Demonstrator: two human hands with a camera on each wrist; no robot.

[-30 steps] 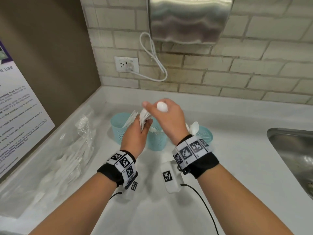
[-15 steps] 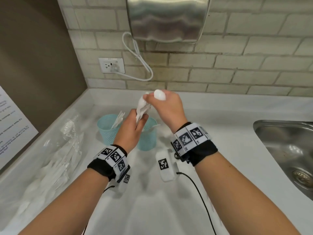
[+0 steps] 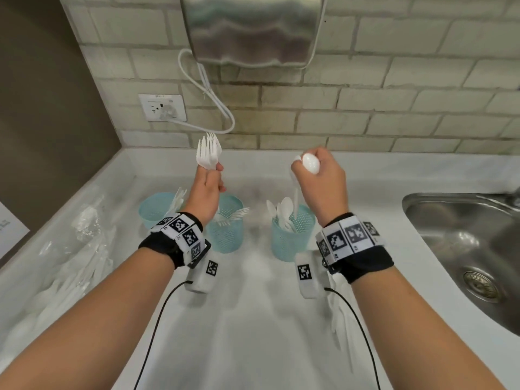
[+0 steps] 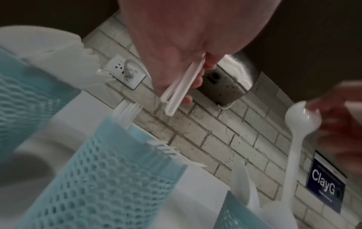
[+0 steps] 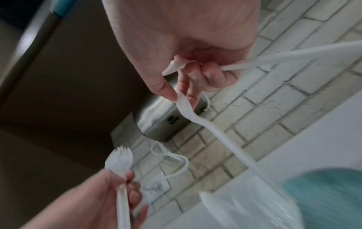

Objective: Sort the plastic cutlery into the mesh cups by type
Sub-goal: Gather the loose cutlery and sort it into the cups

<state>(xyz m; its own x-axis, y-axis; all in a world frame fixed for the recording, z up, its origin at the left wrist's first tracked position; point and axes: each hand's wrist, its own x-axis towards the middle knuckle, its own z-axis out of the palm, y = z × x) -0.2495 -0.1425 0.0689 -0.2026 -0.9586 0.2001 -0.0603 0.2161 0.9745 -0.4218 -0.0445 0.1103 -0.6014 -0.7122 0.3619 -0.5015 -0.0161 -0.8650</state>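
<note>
Three teal mesh cups stand in a row on the white counter. The left cup [image 3: 156,211] holds knives, the middle cup [image 3: 225,237] forks and the right cup [image 3: 292,240] spoons. My left hand [image 3: 213,175] grips a few white forks [image 3: 208,152] by the handles, tines up, above the middle cup [image 4: 117,178]. My right hand [image 3: 304,167] holds white spoons [image 3: 309,163], bowls up. One spoon [image 5: 184,106] is pinched between thumb and finger, its handle pointing down over the right cup [image 5: 323,193].
A clear plastic bag of white cutlery [image 3: 70,263] lies along the left wall. Loose white cutlery [image 3: 340,319] lies on the counter under my right forearm. A steel sink [image 3: 464,243] is at the right. A hand dryer [image 3: 250,29] and its cord hang above.
My hands were together over the cups, working one bundle. They have parted: the left went left with the forks, the right went right with the spoons over the right cup.
</note>
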